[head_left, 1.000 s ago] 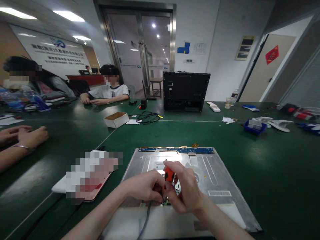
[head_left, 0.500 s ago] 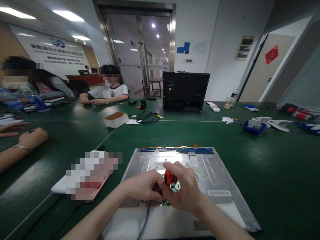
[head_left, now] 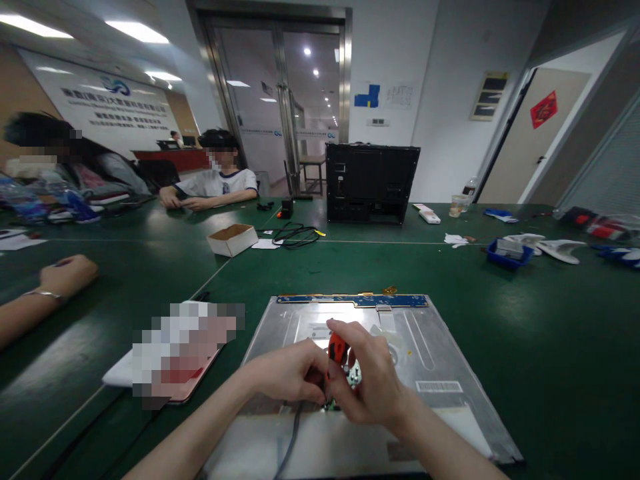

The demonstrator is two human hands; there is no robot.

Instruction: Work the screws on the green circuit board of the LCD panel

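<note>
Head view, straight into close hand work at 6 o'clock: gripping a red-and-black tool (head_left: 338, 348) with the right hand (head_left: 373, 383), fingers wrapped about its handle, over the middle of a flat metal panel (head_left: 445, 363) lying on the green table (head_left: 560, 347). Just at 8 o'clock of the handle, curling the fingers of the left hand (head_left: 296, 373) in close, down beside a small green board (head_left: 331, 405); cannot tell whether pinching anything there. Looks like mid-job rather than finish, judging by the tool in use over bare electronics. Already uncovered: a blue circuit strip (head_left: 320, 300) along the panel's 12 o'clock edge, with a white ribbon cable (head_left: 385, 319) running inward. Remaining, at a guess: the work at that board, at least; impossible to judge how much more. Hard to see now: tool tip, lost behind fingers; most of the board, covered by both hands; upper end of a grey cable (head_left: 293, 440), vanishing beneath the left hand, joined or loose impossible to call. Cut off at the bottom: both forearms. Over at 9 o'clock, a co-worker's hand (head_left: 69, 275), forearm cropped by the edge of view. Toward 8 o'clock, a pink-rimmed object (head_left: 200, 373), masked by blocky pixels.
</note>
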